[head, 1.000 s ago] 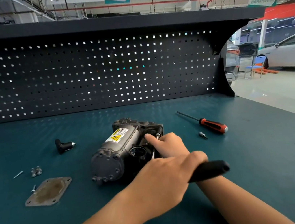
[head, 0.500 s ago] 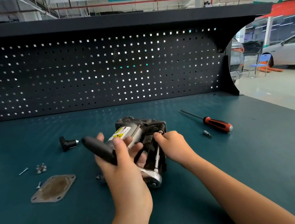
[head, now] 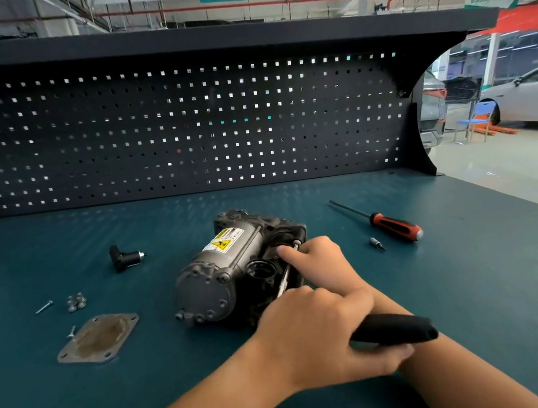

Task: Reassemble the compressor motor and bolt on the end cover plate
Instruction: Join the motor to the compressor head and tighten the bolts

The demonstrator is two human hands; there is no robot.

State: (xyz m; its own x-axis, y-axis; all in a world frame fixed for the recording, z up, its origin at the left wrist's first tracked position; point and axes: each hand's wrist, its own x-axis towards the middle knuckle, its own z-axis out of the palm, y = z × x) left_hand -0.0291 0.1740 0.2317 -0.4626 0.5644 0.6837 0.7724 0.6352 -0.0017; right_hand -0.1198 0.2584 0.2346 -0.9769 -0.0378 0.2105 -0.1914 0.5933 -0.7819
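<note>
The grey compressor motor (head: 222,272) with a yellow warning label lies on its side mid-bench. My left hand (head: 321,338) grips the black handle of a ratchet wrench (head: 395,327), whose metal shaft runs up to a bolt on the motor's right side. My right hand (head: 317,259) pinches the top of the wrench's extension at the bolt, index finger stretched along it. The flat grey end cover plate (head: 98,339) lies on the bench left of the motor, apart from it. Loose screws (head: 44,307) and small nuts (head: 76,302) sit beyond the plate.
A black elbow fitting (head: 124,257) lies left of the motor. A red-and-black screwdriver (head: 391,223) and a small bit (head: 376,243) lie to the right. The dark pegboard (head: 181,129) closes the back of the teal bench (head: 478,278).
My left hand has swung the ratchet handle from the left of the motor back to the near right. My right hand stays at the bolt.
</note>
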